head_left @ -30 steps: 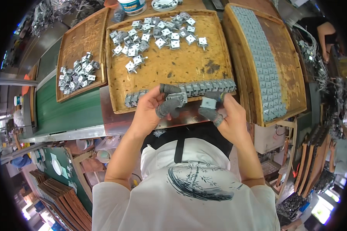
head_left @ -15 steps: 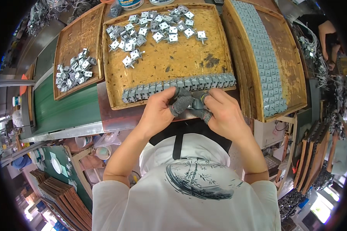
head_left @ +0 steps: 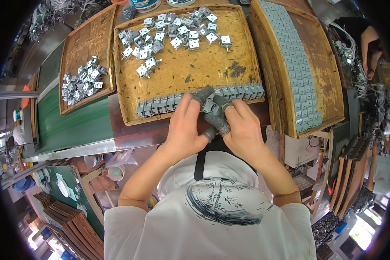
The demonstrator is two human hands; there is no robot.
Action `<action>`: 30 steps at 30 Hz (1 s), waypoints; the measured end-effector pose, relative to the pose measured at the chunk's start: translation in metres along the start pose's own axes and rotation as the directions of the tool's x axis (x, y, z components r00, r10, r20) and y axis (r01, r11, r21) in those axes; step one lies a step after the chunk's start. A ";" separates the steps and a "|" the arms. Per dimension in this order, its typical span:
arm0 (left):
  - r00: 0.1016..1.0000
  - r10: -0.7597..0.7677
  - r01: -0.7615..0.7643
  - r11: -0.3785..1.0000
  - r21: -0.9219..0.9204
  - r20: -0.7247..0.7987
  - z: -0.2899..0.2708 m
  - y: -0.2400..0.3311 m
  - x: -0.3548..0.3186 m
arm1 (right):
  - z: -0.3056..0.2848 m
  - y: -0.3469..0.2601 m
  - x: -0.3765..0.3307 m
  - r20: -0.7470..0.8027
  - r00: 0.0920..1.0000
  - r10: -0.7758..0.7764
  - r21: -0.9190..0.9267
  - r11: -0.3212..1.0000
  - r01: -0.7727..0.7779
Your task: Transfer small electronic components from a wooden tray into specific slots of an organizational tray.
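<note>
Close to the front edge of the wooden tray (head_left: 195,65), my two hands meet around a small grey metal box-like part (head_left: 210,106). My right hand (head_left: 247,125) pinches it between thumb and forefinger, both in dark grey finger covers. My left hand (head_left: 183,125) is curled against the part's other side, covered forefinger at its top and thumb lower down. Fingers hide much of the part. Just beyond, a row of similar metal parts (head_left: 160,104) lines the tray's near edge. Farther back lies a loose heap of silvery metal pieces (head_left: 160,35) with small pins.
At the left, a smaller wooden tray (head_left: 86,43) holds another pile of metal pieces (head_left: 83,81) beside a green work surface (head_left: 69,125). Stacked trays (head_left: 329,78) at the right carry neat rows of grey parts (head_left: 301,73). Another person's arm (head_left: 368,41) shows at far right.
Both hands have shifted and turned around the part. My left forefinger has moved up over the row and my left thumb has dropped lower; the part now shows more between my fingers.
</note>
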State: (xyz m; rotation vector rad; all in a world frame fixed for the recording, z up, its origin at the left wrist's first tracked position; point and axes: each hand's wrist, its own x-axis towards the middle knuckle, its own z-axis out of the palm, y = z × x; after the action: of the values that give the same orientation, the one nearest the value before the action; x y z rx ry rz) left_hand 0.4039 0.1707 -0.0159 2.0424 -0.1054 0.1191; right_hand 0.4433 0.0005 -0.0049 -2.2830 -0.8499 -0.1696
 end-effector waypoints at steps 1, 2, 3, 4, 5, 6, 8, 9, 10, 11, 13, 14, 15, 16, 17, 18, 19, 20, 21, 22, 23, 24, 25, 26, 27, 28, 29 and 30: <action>0.996 0.051 -0.040 0.988 0.147 -0.070 0.005 -0.005 -0.002 | 0.001 -0.003 0.000 0.009 1.000 0.008 0.013 1.000 -0.008; 0.985 0.110 -0.067 0.953 0.294 -0.130 0.007 -0.008 -0.004 | 0.001 -0.005 0.001 0.010 1.000 0.003 0.016 1.000 -0.003; 0.978 0.153 -0.105 0.948 0.299 -0.141 0.007 -0.012 -0.003 | -0.002 -0.008 0.003 0.034 0.997 0.066 0.081 0.994 -0.068; 0.978 0.154 -0.106 0.948 0.299 -0.140 0.006 -0.015 -0.002 | -0.003 -0.009 0.004 0.059 0.990 0.132 0.140 0.980 -0.139; 0.974 0.204 -0.167 0.941 0.293 -0.101 0.004 -0.019 -0.002 | -0.005 -0.004 0.004 0.149 0.964 0.221 0.156 0.957 -0.243; 0.965 0.254 -0.227 0.931 0.284 -0.061 0.002 -0.022 -0.002 | -0.006 -0.004 0.004 0.148 0.964 0.222 0.156 0.957 -0.245; 0.947 0.315 -0.293 0.929 0.228 -0.068 0.001 -0.022 -0.002 | -0.008 -0.004 0.005 0.240 0.917 0.318 0.217 0.903 -0.370; 0.924 0.374 -0.357 0.918 0.173 -0.080 0.000 -0.023 -0.003 | -0.005 0.000 0.004 0.242 0.917 0.318 0.218 0.903 -0.371; 0.924 0.375 -0.357 0.918 0.172 -0.080 0.000 -0.024 -0.005 | 0.000 0.006 0.001 0.381 0.877 0.292 0.363 0.825 -0.433; 0.931 0.361 -0.349 0.922 0.169 -0.044 0.000 -0.027 -0.010 | 0.003 0.009 0.000 0.509 0.828 0.236 0.484 0.717 -0.502; 0.940 0.341 -0.334 0.926 0.178 -0.010 -0.002 -0.027 -0.017 | 0.007 0.003 -0.005 0.486 0.841 0.238 0.483 0.728 -0.486; 0.952 0.305 -0.300 0.947 0.117 -0.022 -0.003 -0.024 -0.019 | 0.010 0.000 -0.006 0.463 0.853 0.241 0.482 0.739 -0.471; 0.963 0.267 -0.265 0.963 0.057 -0.034 -0.005 -0.022 -0.021 | 0.011 0.000 -0.004 0.468 0.854 0.228 0.491 0.737 -0.466; 0.965 0.259 -0.256 0.964 0.073 -0.038 -0.011 -0.024 -0.023 | 0.010 -0.002 -0.001 0.479 0.854 0.204 0.433 0.791 -0.432; 0.951 0.308 -0.307 0.941 0.142 0.013 -0.019 -0.028 -0.022 | 0.009 -0.002 0.002 0.491 0.853 0.178 0.375 0.840 -0.391; 0.934 0.351 -0.357 0.911 0.208 0.069 -0.027 -0.030 -0.024 | 0.008 -0.003 0.002 0.494 0.854 0.161 0.389 0.838 -0.383; 0.964 0.262 -0.267 0.936 0.228 0.055 -0.036 -0.029 -0.027 | 0.004 0.000 -0.001 0.358 0.924 0.132 0.286 0.927 -0.243; 0.957 0.287 -0.259 0.903 0.342 -0.033 -0.049 -0.038 -0.025 | -0.001 0.003 -0.004 0.224 0.972 0.072 0.157 0.982 -0.109; 0.983 0.144 -0.106 0.949 0.296 -0.111 -0.066 -0.044 -0.025 | -0.012 0.005 -0.005 0.245 0.944 0.220 0.270 0.920 -0.285; 0.978 0.079 0.010 0.904 0.426 -0.191 -0.086 -0.047 -0.025 | -0.026 0.011 -0.009 0.282 0.888 0.364 0.366 0.814 -0.450; 0.970 -0.006 0.096 0.926 0.364 -0.242 -0.107 -0.063 -0.032 | -0.037 0.022 -0.015 0.297 0.866 0.401 0.471 0.728 -0.498; 0.965 -0.122 0.199 0.917 0.345 -0.231 -0.124 -0.073 -0.035 | -0.046 0.032 -0.023 0.248 0.862 0.442 0.529 0.684 -0.502; 0.959 -0.175 0.233 0.934 0.272 -0.223 -0.139 -0.099 -0.043 | -0.057 0.037 -0.030 0.209 0.846 0.490 0.527 0.672 -0.520; 0.962 -0.164 0.222 0.936 0.274 -0.218 -0.151 -0.112 -0.046 | -0.063 0.041 -0.036 0.197 0.847 0.494 0.529 0.674 -0.516; 0.943 -0.308 0.332 0.878 0.346 -0.122 -0.159 -0.123 -0.046 | -0.070 0.044 -0.041 0.128 0.845 0.520 0.534 0.682 -0.500; 0.896 -0.443 0.411 0.806 0.427 -0.025 -0.158 -0.123 -0.033 | -0.077 0.047 -0.047 0.049 0.833 0.551 0.533 0.691 -0.488; 0.821 -0.569 0.505 0.767 0.396 0.054 -0.150 -0.096 -0.019 | -0.086 0.048 -0.052 0.018 0.819 0.574 0.494 0.707 -0.506; 0.885 -0.459 0.366 0.795 0.484 0.085 -0.144 -0.114 -0.022 | -0.094 0.051 -0.057 -0.018 0.805 0.593 0.479 0.712 -0.514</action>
State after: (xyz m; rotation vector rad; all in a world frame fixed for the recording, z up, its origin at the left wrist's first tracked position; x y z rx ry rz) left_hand 0.3907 0.3517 -0.0541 2.4950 0.2791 -0.3753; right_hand 0.4407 -0.1191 0.0183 -1.9321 -0.0550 0.1026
